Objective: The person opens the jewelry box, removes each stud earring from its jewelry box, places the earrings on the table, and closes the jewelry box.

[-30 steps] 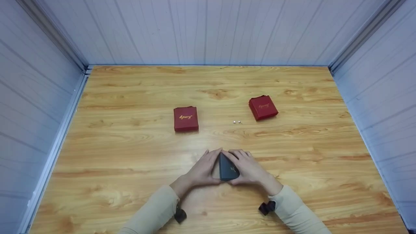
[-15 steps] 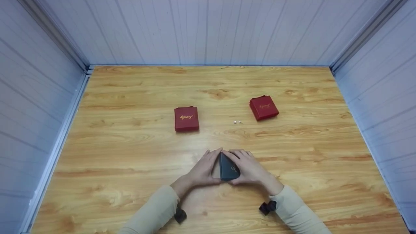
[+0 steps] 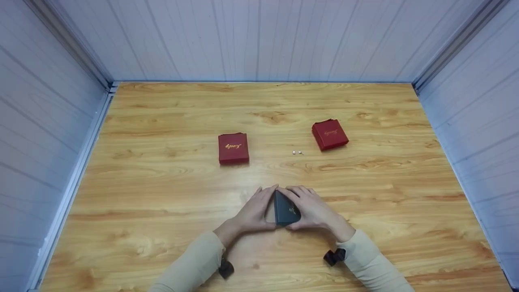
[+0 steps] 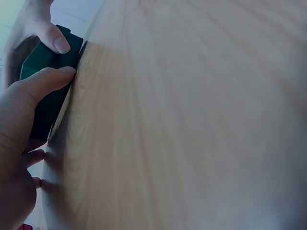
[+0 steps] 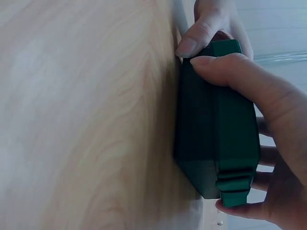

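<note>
A dark green jewelry box (image 3: 285, 213) with gold lettering sits on the table between both hands. My left hand (image 3: 252, 211) grips it from the left, the thumb at the near side and the fingers reaching to the far corner. From the right, my right hand (image 3: 318, 211) holds the same box, its fingers covering part of the lid. In the right wrist view the box (image 5: 235, 129) shows its green side, a ribbed strip at one end, and both thumbs pressing close together on it. The left wrist view shows the box (image 4: 45, 108) under both thumbs too.
Two small pearl stud earrings (image 3: 294, 153) lie beyond the hands. A red jewelry box (image 3: 233, 148) with gold lettering stands behind them to the left, a second red box (image 3: 330, 134) to the right. Pale panel walls (image 3: 259, 40) border the wooden table (image 3: 142, 182).
</note>
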A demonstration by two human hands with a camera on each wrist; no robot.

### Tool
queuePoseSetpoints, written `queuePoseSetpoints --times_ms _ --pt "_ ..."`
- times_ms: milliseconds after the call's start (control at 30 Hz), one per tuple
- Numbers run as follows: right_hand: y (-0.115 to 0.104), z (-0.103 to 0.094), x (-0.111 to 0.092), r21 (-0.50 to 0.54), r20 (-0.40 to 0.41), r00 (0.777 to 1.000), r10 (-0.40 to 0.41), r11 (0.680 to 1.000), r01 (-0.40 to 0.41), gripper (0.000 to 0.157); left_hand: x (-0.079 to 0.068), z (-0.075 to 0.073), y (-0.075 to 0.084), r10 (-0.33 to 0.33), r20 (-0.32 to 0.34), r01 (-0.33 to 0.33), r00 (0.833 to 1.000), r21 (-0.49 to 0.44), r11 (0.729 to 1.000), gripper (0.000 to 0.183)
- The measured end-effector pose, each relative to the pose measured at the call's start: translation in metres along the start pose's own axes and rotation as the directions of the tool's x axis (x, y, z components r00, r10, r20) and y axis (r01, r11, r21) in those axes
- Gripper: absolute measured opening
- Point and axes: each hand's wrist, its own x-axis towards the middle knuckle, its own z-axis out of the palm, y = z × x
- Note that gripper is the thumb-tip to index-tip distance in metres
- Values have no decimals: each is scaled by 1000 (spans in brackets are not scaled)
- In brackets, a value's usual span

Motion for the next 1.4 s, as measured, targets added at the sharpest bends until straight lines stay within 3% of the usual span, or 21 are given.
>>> queuePoseSetpoints --times_ms 367,667,967,1400 --pt "1 2 -1 -8 -21 1000 6 1000 -6 101 1 -1 0 -20 18 20 1000 -1 1000 103" --pt "-1 0 0 -39 -50 998 -23 999 21 101 1 -1 0 -14 -4 14 1000 3 1000 101" --pt "0 -7 -2 37 -57 998 -21 999 23 98 1 0 -1 -9 2 9 1000 -19 1000 98" --pt "1 -14 -6 67 -49 999 -19 998 23 97 3 0 -2 -7 -9 7 1000 -23 1000 90"
